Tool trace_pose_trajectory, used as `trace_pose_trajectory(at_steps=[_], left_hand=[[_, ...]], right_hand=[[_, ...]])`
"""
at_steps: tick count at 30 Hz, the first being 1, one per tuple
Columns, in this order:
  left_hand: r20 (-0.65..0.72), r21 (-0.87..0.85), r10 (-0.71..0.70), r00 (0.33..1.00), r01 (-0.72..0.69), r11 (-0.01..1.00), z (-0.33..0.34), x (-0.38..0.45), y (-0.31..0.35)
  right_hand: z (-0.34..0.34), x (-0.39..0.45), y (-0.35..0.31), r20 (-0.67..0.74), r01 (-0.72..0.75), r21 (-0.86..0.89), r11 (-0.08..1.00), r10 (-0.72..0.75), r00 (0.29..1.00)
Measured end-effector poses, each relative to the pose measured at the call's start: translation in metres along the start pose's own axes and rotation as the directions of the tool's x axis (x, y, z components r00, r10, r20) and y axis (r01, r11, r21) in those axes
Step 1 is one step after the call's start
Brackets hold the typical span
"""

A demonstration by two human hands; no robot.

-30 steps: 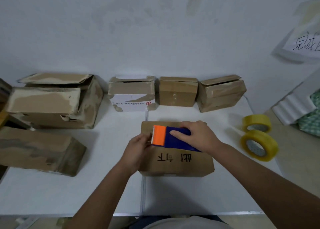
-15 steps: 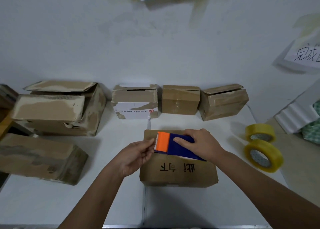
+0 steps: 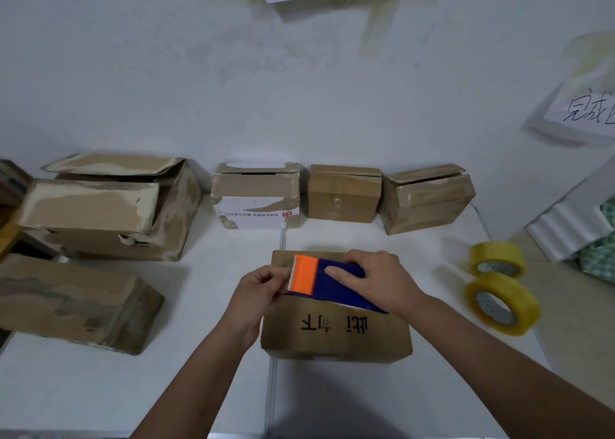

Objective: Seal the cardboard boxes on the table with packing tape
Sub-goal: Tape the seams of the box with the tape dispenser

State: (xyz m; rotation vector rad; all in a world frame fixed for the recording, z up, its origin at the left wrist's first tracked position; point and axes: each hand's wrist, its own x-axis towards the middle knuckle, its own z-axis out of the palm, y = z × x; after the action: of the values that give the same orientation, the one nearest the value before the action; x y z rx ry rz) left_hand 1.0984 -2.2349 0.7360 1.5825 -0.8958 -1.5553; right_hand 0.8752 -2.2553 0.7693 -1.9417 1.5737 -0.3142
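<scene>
Cardboard box, flaps closed, handwritten characters on top, at front centre of the white table. Left hand: fingertips pinched together at the serrated orange edge of the tape dispenser, presumably on the tape end, which cannot be made out. Right hand: fingers curled over the dispenser's blue body, holding it on the box top. Two yellowish tape rolls stand at the table's right edge.
</scene>
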Motion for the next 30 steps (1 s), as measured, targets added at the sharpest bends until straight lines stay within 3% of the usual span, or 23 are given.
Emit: trace_pose_trajectory(at_steps=[5,11,18,25,30], left_hand=[[-0.104,0.171,0.104,0.989,-0.085,0.982,0.007,0.003,-0.002],[-0.160,0.297,0.184,0.970,-0.131,0.946,0.000,0.012,-0.004],[-0.281,0.295,0.143,0.949,-0.056,0.954,-0.050,0.023,-0.012],[-0.210,0.226,0.060,0.976,-0.012,0.974,-0.071,0.019,-0.025],[-0.275,0.201,0.058,0.960,-0.002,0.980,-0.073,0.025,-0.035]], right_hand=[[-0.004,0.000,-0.005,0.018,-0.011,0.011,1.000,0.011,1.000],[-0.013,0.009,-0.004,0.084,0.035,-0.156,0.987,-0.022,0.996],[-0.020,0.013,-0.004,0.135,0.071,-0.260,0.963,-0.036,0.990],[-0.008,0.024,-0.011,0.180,0.080,-0.366,0.927,-0.014,0.984],[0.004,0.035,-0.021,0.156,0.085,-0.440,0.894,-0.017,0.988]])
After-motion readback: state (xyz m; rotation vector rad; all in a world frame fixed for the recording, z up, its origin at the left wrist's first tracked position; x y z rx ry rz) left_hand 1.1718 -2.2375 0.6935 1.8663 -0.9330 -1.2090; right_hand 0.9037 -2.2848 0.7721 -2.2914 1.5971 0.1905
